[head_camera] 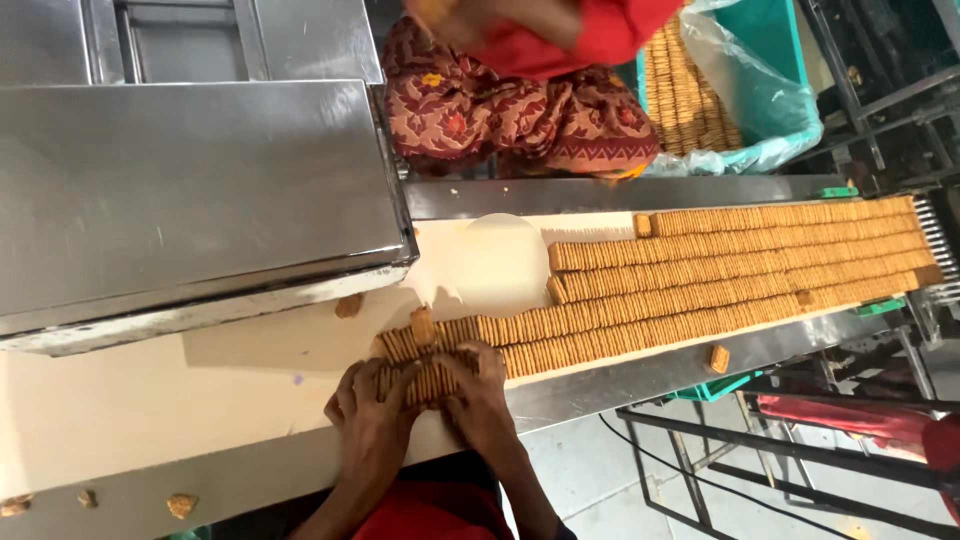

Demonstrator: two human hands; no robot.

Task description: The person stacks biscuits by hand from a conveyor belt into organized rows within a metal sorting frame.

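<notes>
Long rows of tan biscuits (720,275) stand on edge along a cream conveyor belt (150,400). At the near left end of the rows, my left hand (372,420) and my right hand (480,395) press in from both sides on a short stack of biscuits (432,380), gripping it between them. One biscuit (423,326) lies tilted on top of the row just beyond my fingers.
A steel machine housing (190,190) covers the belt at left. Across the belt another person in patterned red cloth (500,110) stands by a green plastic-lined crate of biscuits (700,100). Loose biscuits (718,358) and crumbs lie on the steel edge rail (620,385).
</notes>
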